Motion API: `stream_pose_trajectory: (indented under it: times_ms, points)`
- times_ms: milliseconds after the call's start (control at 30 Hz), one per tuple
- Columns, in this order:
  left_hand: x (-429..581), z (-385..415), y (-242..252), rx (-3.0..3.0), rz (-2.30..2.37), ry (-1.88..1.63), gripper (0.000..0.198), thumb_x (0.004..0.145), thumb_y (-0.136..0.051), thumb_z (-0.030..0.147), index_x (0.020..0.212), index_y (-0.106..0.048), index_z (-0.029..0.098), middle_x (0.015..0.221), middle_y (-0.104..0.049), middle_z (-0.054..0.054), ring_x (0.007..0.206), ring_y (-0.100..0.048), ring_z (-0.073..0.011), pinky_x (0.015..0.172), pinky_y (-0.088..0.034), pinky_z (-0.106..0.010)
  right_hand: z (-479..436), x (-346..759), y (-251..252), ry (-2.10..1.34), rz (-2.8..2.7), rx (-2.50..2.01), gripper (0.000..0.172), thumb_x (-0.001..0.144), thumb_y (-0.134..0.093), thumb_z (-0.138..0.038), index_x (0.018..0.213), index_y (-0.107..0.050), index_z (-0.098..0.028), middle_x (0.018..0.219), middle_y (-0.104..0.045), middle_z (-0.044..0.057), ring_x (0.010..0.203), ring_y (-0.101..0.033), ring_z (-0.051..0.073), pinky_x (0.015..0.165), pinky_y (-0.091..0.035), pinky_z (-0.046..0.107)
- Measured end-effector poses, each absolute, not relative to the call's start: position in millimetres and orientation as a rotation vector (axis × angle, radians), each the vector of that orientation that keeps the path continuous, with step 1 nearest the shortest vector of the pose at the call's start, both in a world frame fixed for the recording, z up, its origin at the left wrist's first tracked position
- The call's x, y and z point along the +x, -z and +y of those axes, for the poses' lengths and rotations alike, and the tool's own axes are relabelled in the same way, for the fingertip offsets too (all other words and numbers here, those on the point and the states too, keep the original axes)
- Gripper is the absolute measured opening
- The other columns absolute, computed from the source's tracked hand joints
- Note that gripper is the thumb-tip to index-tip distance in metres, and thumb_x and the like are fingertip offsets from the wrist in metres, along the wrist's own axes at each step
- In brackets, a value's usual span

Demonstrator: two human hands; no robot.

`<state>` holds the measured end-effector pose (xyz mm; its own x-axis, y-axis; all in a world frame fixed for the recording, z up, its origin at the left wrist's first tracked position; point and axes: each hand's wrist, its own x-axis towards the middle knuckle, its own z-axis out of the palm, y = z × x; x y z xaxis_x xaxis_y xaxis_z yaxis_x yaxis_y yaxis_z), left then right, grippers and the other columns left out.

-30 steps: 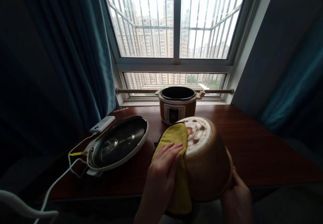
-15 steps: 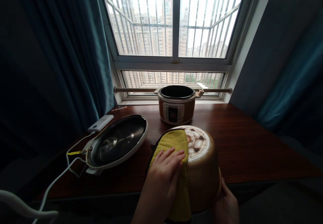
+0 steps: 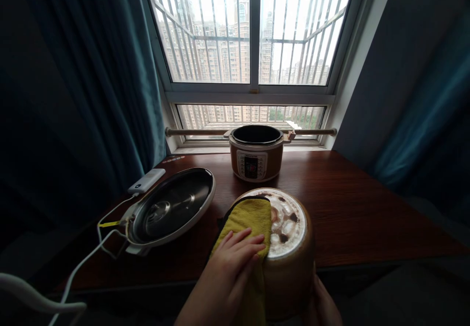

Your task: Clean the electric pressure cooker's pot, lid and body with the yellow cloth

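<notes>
In the head view, the left hand (image 3: 230, 263) lay flat on a yellow cloth (image 3: 250, 217), its fingers (image 3: 246, 242) slightly spread and pressing the cloth onto the left part of the upturned, stained base of a brown pot (image 3: 292, 262). The pot sat at the near edge of the surface (image 3: 352, 194), under and to the right of those fingers. The right hand (image 3: 323, 307) touched the pot's lower right side; I cannot tell how its fingers were set. Farther back stood a cooker (image 3: 256, 155), with a lid (image 3: 171, 207) to the left.
</notes>
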<state>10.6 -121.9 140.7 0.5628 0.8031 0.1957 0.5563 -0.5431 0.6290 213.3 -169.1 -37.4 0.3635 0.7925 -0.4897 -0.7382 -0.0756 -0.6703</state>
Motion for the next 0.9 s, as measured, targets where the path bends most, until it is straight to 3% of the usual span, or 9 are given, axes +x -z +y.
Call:
stream_pose_trajectory:
  times_ms: [167,300,400,500,667,900]
  points:
    - [10.7,-124.5,-139.6,2.263,1.099,-0.730,0.029,0.090,-0.040,0.032,0.106,-0.065,0.029,0.120,-0.062,-0.001,0.123,-0.046,-0.0232,0.106,-0.032,-0.048,-176.1,218.1,30.3,-1.165,-0.259,-1.114,0.054,0.050,-0.077,-0.052,0.093,-0.071,-0.018,0.100,-0.069,0.010,0.108,-0.057,0.031,0.089,-0.048,0.039]
    - [7.1,-124.7,-136.1,2.280,1.057,-0.695,0.030,0.090,-0.040,0.032,0.109,-0.063,0.033,0.121,-0.061,0.001,0.124,-0.045,-0.0237,0.106,-0.032,-0.051,-182.9,231.3,37.8,-1.011,-0.526,-1.332,0.056,0.059,-0.070,-0.058,0.099,-0.070,-0.019,0.113,-0.064,0.010,0.113,-0.053,0.032,0.090,-0.047,0.042]
    - [3.2,-120.0,-134.6,2.266,1.062,-0.663,0.031,0.090,-0.040,0.033,0.111,-0.063,0.033,0.123,-0.060,0.000,0.125,-0.044,-0.0236,0.106,-0.031,-0.051,-185.2,237.9,41.0,-0.902,-0.607,-1.453,0.062,0.057,-0.068,-0.062,0.099,-0.070,-0.017,0.115,-0.062,0.011,0.114,-0.052,0.033,0.095,-0.042,0.044]
    - [1.8,-109.3,-131.1,2.176,1.151,-0.740,0.032,0.090,-0.040,0.034,0.111,-0.063,0.030,0.125,-0.059,-0.002,0.128,-0.040,-0.0230,0.107,-0.031,-0.049,-185.3,240.6,40.0,-0.824,-0.627,-1.535,0.063,0.057,-0.067,-0.064,0.097,-0.071,-0.015,0.111,-0.065,0.013,0.111,-0.054,0.034,0.094,-0.043,0.045]
    - [8.4,-79.5,-113.4,1.866,1.241,-1.052,0.033,0.087,-0.045,0.038,0.109,-0.065,0.023,0.126,-0.058,-0.005,0.131,-0.037,-0.0225,0.111,-0.023,-0.045,-183.5,246.0,38.0,-0.775,-0.703,-1.575,0.056,0.062,-0.062,-0.064,0.088,-0.073,-0.015,0.092,-0.070,0.013,0.088,-0.065,0.031,0.072,-0.054,0.037]
    - [13.2,-39.4,-79.5,1.133,1.054,-1.330,0.043,0.079,-0.056,0.045,0.104,-0.064,0.011,0.109,-0.066,-0.013,0.105,-0.059,-0.0256,0.094,-0.044,-0.037,-179.5,260.2,35.5,-0.648,-0.944,-1.834,0.050,0.067,-0.054,-0.063,0.083,-0.072,-0.020,0.082,-0.072,0.009,0.078,-0.067,0.030,0.065,-0.052,0.034]
